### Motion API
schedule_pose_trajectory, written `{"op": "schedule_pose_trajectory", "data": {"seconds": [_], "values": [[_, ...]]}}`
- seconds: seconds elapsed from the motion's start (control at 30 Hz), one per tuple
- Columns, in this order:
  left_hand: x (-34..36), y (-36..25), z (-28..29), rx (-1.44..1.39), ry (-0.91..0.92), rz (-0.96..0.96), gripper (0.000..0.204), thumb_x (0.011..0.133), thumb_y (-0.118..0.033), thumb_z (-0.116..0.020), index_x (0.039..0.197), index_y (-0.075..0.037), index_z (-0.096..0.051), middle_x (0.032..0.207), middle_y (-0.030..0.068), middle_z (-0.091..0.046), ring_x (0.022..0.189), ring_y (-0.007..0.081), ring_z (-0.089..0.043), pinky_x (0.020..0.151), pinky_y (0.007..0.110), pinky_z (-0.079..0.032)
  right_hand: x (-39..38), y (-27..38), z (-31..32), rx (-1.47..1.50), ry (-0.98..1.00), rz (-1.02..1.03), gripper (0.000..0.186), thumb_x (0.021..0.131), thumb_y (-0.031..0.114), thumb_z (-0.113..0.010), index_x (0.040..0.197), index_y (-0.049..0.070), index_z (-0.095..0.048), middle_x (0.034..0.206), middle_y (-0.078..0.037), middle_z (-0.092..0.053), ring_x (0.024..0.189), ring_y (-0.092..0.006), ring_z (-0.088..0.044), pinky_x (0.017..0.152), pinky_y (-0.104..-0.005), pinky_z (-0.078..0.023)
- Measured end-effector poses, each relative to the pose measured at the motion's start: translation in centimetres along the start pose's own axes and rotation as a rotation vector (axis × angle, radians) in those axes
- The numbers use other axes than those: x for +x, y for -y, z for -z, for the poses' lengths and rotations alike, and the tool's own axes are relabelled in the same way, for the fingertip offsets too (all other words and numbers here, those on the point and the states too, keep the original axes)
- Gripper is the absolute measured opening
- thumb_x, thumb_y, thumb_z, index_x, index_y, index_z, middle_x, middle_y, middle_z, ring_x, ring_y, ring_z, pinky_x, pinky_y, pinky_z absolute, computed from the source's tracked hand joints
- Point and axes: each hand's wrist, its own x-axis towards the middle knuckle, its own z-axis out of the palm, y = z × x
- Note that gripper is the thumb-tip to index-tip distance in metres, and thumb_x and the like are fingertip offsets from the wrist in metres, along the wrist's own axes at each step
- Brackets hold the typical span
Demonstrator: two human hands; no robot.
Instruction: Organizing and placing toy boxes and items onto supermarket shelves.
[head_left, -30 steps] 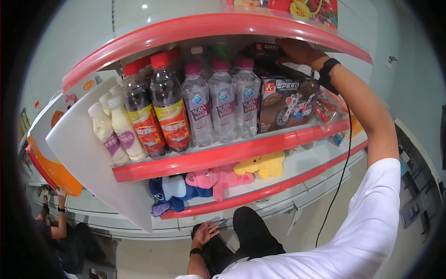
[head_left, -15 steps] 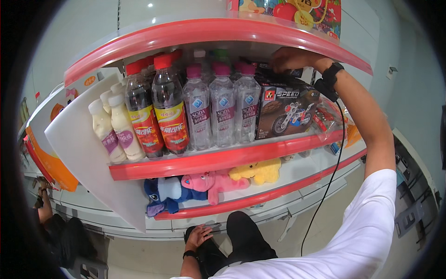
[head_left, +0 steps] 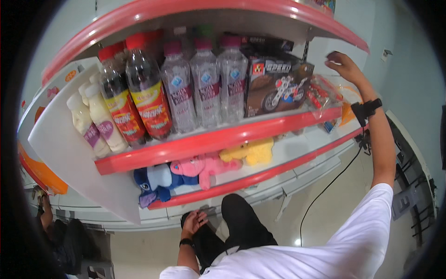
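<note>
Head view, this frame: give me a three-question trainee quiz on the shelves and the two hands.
1. True or false: the right hand is gripping the toy motorbike box.
2. Which plush toy on the lower shelf lies furthest to the person's left: A yellow, B pink, C blue?
3. Fill in: the left hand hangs low near the person's ____ trousers.

Key:
1. False; it is raised, open and empty, right of the box.
2. C, the blue plush.
3. Black.
</note>
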Motion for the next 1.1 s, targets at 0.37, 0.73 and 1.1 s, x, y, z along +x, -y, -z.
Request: {"op": "schedule_pose_trajectory", "data": {"seconds": [0.37, 0.73, 1.1], "values": [[-1.4, 0.5, -1.5, 0.032, -0.076, -0.085, 0.034, 0.091, -0.021, -0.053, 0.119, -0.004, -0.046, 0.118, 0.0194, -0.053, 0.113, 0.0343, -0.052, 0.094, 0.052, -0.043, -6.0, -6.0, -5.7, -0.023, 0.142, -0.482, 0.081, 0.074, 0.06, -0.063, 0.111, -0.011, -0.054, 0.092, -0.017, -0.063, 0.086, -0.0238, -0.06, 0.077, -0.0324, -0.047], [-2.9, 1.6, -2.8, 0.068, -0.102, -0.213, 0.026, 0.088, -0.018, -0.056, 0.111, -0.006, -0.053, 0.11, 0.0168, -0.058, 0.104, 0.0326, -0.057, 0.091, 0.049, -0.046, -6.9, -8.4, -6.7, -0.032, -0.42, -0.195, 0.048, 0.081, 0.04, -0.064, 0.093, -0.006, -0.059, 0.084, -0.023, -0.064, 0.078, -0.0336, -0.063, 0.07, -0.0389, -0.047], [-8.0, 1.0, -16.5, 0.47, 0.284, -0.069, 0.034, 0.093, -0.016, -0.051, 0.125, -0.006, -0.045, 0.122, 0.0132, -0.053, 0.114, 0.0273, -0.053, 0.093, 0.043, -0.045, -21.7, 1.8, -1.6, 0.099, -0.793, -0.113, 0.027, 0.084, 0.021, -0.067, 0.079, -0.001, -0.051, 0.067, -0.003, -0.044, 0.064, -0.0095, -0.042, 0.059, -0.0249, -0.037]]}}
